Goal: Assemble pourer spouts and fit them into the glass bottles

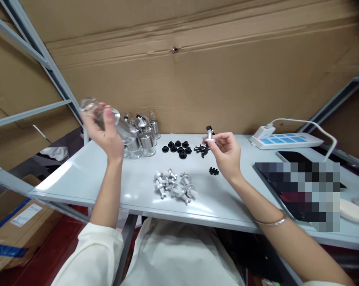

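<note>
My left hand (103, 129) is wrapped round a glass bottle (124, 129) with a metal sleeve, held tilted in the air and blurred by motion. Between the fingertips of my right hand (227, 153) is a silver pourer cap (209, 137) with a black tip, raised above the table. Below and between my hands lies a pile of silver pourer parts (175, 186). Black round stoppers (179, 148) sit in a group farther back, beside small black levers (201, 150). Tiny black pieces (214, 171) cluster near my right wrist.
Several bottles (148, 143) stand at the table's back left, some with pourers fitted. A power strip (286, 140) with a plugged-in charger, a phone (298, 156) and a pixelated device (298, 194) occupy the right side. Cardboard (197, 87) walls the back; metal shelf posts frame the left.
</note>
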`<state>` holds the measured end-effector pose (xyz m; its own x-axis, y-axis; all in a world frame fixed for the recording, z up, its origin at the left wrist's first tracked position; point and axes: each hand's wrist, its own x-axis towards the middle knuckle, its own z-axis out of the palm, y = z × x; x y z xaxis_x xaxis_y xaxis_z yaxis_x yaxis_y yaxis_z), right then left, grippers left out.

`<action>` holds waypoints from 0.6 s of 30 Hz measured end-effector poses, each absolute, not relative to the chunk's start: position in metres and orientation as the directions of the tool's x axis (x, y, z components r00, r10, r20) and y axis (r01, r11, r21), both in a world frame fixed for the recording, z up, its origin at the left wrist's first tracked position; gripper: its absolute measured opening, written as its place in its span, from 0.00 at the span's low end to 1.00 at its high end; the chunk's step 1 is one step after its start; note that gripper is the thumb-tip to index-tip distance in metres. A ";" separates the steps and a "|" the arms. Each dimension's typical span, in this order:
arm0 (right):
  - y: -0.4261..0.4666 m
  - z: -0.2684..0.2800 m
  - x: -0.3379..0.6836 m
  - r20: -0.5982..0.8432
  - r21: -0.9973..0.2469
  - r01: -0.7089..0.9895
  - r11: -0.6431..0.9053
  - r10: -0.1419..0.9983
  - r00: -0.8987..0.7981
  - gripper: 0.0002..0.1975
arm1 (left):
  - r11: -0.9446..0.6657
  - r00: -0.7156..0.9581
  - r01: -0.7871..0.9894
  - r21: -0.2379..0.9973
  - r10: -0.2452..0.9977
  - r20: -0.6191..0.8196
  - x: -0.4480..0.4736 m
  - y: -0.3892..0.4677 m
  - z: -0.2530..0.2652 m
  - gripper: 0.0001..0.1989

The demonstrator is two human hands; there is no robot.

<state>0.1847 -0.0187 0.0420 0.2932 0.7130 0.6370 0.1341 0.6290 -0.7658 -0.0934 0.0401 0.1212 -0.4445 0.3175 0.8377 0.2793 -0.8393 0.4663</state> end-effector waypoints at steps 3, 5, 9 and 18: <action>-0.019 0.042 0.184 0.635 -0.766 0.116 0.633 0.714 0.295 0.12 | -0.829 -0.200 0.079 0.553 0.531 0.824 -0.045 0.028 0.117 0.16; -0.019 0.043 0.184 0.630 -0.767 0.096 0.634 0.717 0.299 0.12 | -0.764 -0.008 0.036 0.644 0.645 0.764 -0.016 0.025 0.106 0.16; -0.019 0.044 0.183 0.627 -0.765 0.071 0.640 0.715 0.310 0.13 | -0.663 0.315 0.046 0.747 0.720 0.619 0.024 0.024 0.083 0.16; -0.016 0.045 0.185 0.640 -0.742 0.051 0.668 0.685 0.346 0.14 | -0.583 0.488 0.017 0.812 0.714 0.502 0.048 0.034 0.056 0.16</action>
<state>0.1848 -0.0164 0.0452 0.3464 0.6855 0.6404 0.0509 0.6679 -0.7425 0.0482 0.0342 0.0558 0.4882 0.7138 0.5022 0.0167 -0.5829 0.8124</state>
